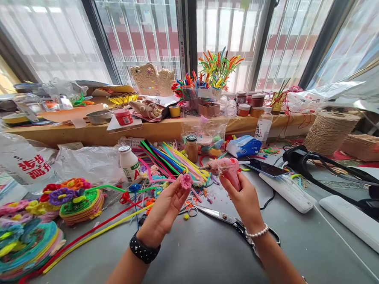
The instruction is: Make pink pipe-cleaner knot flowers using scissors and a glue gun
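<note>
Between the fingertips of my left hand (164, 208) is a small pink flower (186, 181), held up over the table. My right hand (245, 200) is wrapped round the handle of a pink glue gun (229, 170), whose nozzle points left toward the flower, a short gap away. Below and between the hands lie large scissors (218, 214) with black handles, partly hidden by my right wrist. A smaller pair of scissors (191, 210) shows beside my left hand. Behind the hands, a bundle of coloured pipe cleaners (174, 160) is spread on the table.
Coloured flower pieces (25, 250) are piled at the left, near a large water bottle (20, 161). A white drink bottle (129, 165) and a glass jar (191, 149) stand behind the hands. To the right are a phone (268, 168), a white power strip (287, 191) and a twine spool (332, 131).
</note>
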The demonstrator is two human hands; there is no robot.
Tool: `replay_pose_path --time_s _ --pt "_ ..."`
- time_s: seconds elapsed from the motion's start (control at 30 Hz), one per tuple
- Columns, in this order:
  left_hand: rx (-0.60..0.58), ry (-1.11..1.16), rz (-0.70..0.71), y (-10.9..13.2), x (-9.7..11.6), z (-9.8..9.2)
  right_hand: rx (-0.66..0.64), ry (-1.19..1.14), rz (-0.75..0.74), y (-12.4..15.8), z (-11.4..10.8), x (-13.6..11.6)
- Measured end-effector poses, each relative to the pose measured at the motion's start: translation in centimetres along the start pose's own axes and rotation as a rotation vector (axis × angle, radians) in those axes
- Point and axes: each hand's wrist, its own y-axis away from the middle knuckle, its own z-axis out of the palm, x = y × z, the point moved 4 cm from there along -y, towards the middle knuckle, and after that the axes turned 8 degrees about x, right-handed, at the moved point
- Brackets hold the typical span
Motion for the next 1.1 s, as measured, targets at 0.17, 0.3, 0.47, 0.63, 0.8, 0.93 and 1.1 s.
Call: replay_pose_path --time_s 0.17,0.3,0.47,0.63,0.8,0.93,1.1 --pt "0.007 -0.015 0.019 0.2 0.1 0.2 -0.002 0.005 0.023 -0.2 0.3 0.3" --pt "0.018 -0.042 0.052 0.5 0.3 0.4 0.046 0.074 -0.053 0.0 0.4 -0.2" --pt "0.082 -0.064 0.068 0.5 0.7 0.3 0.027 0.051 -0.052 0.2 0.5 -0.7" --pt "0.124 -0.107 0.097 0.4 1.1 0.0 -0.012 -0.079 -0.002 0.4 0.6 -0.8" --pt "0.233 -0.148 0.076 0.8 0.9 -0.2 0.007 -0.111 0.063 0.1 0.3 -0.3" --pt "0.331 -0.216 0.042 1.2 1.0 -0.2 0.055 -0.114 0.117 0.3 0.6 0.2" --pt "0.380 -0.208 0.015 1.2 1.3 -0.5 0.078 -0.089 0.128 0.8 1.5 0.4"
